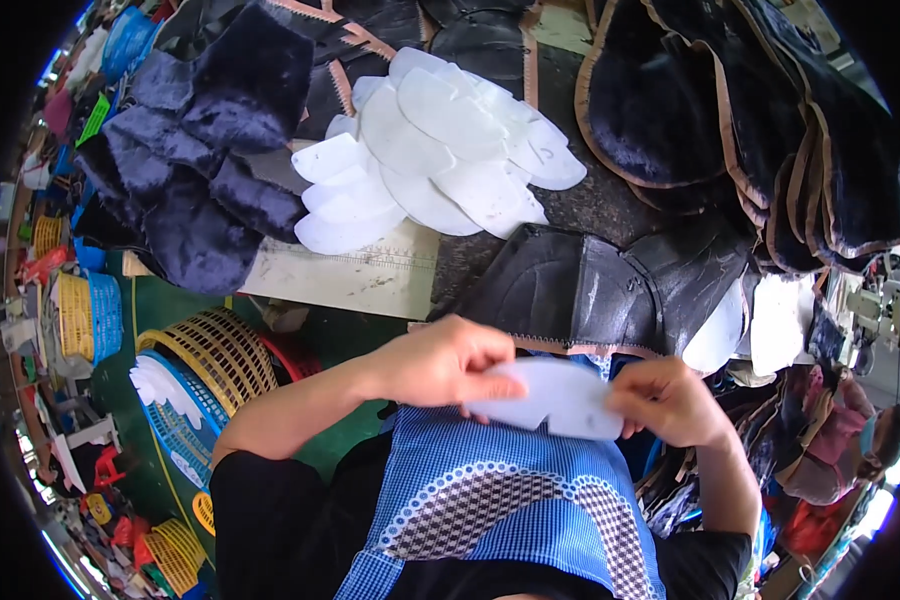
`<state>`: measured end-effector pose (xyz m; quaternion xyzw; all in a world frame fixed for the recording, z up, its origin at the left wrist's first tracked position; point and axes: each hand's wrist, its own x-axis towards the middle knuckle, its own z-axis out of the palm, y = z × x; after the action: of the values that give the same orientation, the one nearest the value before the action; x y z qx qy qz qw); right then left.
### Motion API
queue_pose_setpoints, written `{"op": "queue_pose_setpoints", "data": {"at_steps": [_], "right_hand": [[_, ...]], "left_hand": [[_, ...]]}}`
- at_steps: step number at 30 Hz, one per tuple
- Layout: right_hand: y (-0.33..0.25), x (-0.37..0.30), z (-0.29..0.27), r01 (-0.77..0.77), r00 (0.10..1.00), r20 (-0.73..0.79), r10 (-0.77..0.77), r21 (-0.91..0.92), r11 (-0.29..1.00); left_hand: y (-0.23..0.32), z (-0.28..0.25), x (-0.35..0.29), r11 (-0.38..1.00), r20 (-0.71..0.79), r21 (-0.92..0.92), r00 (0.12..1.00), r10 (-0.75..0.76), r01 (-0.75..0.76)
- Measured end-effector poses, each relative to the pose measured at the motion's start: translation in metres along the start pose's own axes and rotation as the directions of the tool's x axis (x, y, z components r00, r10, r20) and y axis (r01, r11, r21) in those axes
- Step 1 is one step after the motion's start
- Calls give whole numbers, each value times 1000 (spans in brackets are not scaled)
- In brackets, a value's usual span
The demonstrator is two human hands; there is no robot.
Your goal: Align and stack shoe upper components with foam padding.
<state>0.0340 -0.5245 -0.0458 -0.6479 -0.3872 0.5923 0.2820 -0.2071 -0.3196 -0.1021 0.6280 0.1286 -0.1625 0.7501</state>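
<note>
Between my two hands, in front of my blue checked apron, is a white translucent plastic sheet piece (545,398) with a rounded edge and a small notch. My left hand (445,365) pinches one end between thumb and fingers. The other end is gripped by my right hand (667,402), its fingers partly hidden behind the sheet. Just beyond my hands a black leather-like piece (570,290) with a tan zigzag-cut border lies at the table's near edge. Farther back is a spread pile of similar white plastic pieces (410,150).
Dark blue fleece pieces (200,150) are heaped on the table's left. Black fleece-lined panels with tan edges (660,110) hang over the right side. A pale ruled board (345,270) lies at the near edge. Yellow (220,350) and blue baskets (175,425) stand on the green floor at left.
</note>
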Motion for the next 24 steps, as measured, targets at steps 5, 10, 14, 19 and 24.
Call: {"op": "queue_pose_setpoints", "data": {"at_steps": [5,10,14,19,24], "right_hand": [[3,44,-23,94,912,-354,-207,-310,946],[14,52,-27,-46,945,-322,-51,-286,957],[20,55,-29,-47,940,-338,-48,-266,963],[21,56,-25,-50,926,-374,-58,-272,961],[28,59,-21,-94,827,-381,-413,-818,567]], "left_hand": [[18,-20,43,994,-366,-8,925,101,-111],[1,-19,56,954,-446,297,890,89,53],[-2,-21,57,949,-448,316,882,147,3],[6,-25,57,958,-422,282,903,78,50],[19,-27,57,603,-410,773,880,238,197]]}}
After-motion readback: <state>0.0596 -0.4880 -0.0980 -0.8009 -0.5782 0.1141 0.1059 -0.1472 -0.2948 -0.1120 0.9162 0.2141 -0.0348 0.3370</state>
